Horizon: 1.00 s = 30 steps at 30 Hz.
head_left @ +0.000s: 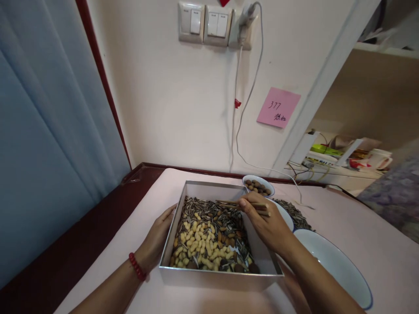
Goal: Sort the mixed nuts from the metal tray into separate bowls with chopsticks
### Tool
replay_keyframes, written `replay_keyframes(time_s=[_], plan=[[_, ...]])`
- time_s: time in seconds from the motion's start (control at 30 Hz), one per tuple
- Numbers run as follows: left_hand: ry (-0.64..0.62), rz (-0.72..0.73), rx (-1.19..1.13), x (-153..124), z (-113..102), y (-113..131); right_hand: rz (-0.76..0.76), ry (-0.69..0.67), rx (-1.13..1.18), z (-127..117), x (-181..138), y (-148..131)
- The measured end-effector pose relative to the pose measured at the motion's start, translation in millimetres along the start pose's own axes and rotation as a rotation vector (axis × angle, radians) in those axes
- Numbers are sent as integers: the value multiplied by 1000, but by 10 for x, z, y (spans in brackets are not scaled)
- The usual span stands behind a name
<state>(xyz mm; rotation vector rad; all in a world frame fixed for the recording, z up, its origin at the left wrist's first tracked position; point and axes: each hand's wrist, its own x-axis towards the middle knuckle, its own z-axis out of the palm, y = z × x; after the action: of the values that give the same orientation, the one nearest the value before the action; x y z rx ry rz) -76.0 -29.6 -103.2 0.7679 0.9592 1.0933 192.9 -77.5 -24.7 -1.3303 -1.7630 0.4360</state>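
A shallow grey box (209, 187) sits on the pink table, filled with mixed sunflower seeds, peanuts (199, 246) and dark brown nuts. My left hand (157, 237) lies against the box's left wall, fingers curled along it. My right hand (266, 222) is over the box's right side and grips a pair of brown chopsticks (240, 205), whose tips point left above the sunflower seeds. A red bead bracelet (136, 267) is on my left wrist.
A small white bowl (258, 185) of brown nuts stands behind the box. A white dish (294, 216) holds sunflower seeds at right, and a larger white plate (337, 264) lies nearer. A white cable (248, 163) hangs from the wall socket. A pink note (278, 107) is on the wall.
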Motion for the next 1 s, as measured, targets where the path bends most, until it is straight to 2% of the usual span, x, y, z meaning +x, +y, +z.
replay_keyframes(time_s=[0.27, 0.43, 0.57, 0.7, 0.83, 0.93, 1.0], plan=[[-4, -10, -1, -27, 7, 21, -10, -8, -8, 103, 83, 55], [5, -3, 15, -26, 6, 23, -2, 34, 0, 31, -43, 19], [1, -2, 30, -39, 16, 38, 11, 104, 14, -117, -211, -57], [27, -6, 62, -38, 15, 49, -39, 255, 26, -417, -383, -159], [21, -6, 82, -9, -32, 48, -94, 542, -54, -791, -508, -136], [23, -4, 119, 4, -69, 63, -35, 696, -156, -1008, -551, 11], [14, -18, 150, 5, -77, 85, 31, 709, -208, -1103, -561, 121]])
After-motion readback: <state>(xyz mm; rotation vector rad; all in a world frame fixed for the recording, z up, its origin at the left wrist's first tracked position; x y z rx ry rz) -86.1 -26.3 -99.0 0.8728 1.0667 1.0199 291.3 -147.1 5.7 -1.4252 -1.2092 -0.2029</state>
